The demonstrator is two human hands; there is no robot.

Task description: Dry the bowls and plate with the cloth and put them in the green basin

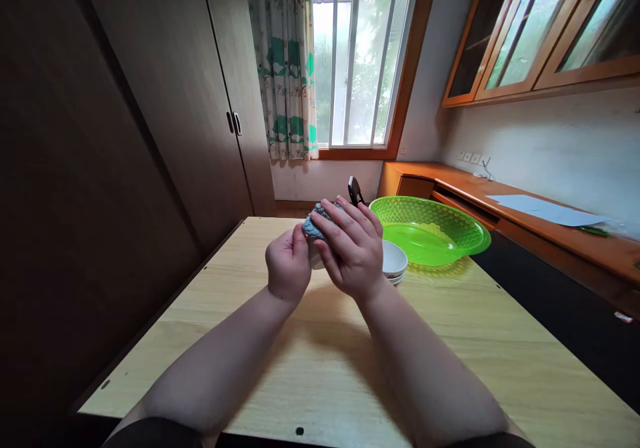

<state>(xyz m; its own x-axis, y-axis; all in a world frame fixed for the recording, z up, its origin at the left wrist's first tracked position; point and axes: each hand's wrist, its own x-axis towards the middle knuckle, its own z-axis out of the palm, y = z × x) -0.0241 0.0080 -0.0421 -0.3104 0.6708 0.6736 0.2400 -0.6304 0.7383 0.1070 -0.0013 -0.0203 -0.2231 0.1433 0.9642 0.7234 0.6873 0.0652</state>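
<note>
Above the middle of the table, my left hand [289,261] is closed, its thumb raised against the edge of a white bowl [316,259], which is mostly hidden between my hands. My right hand [353,248] presses a blue-grey textured cloth [315,227] against the bowl, fingers bent over it. The two hands are close together, and the cloth shows between the left thumb and the right fingers. Just behind my right wrist stands a small stack of white bowls [395,259], partly covered by that hand.
A large green plastic basin [425,235] sits at the far right of the light wooden table [310,368]. Dark wardrobe doors [150,101] run along the left. An orange-brown desk [525,215] with white paper [550,209] lines the right wall. A dark chair back [355,190] shows beyond the table.
</note>
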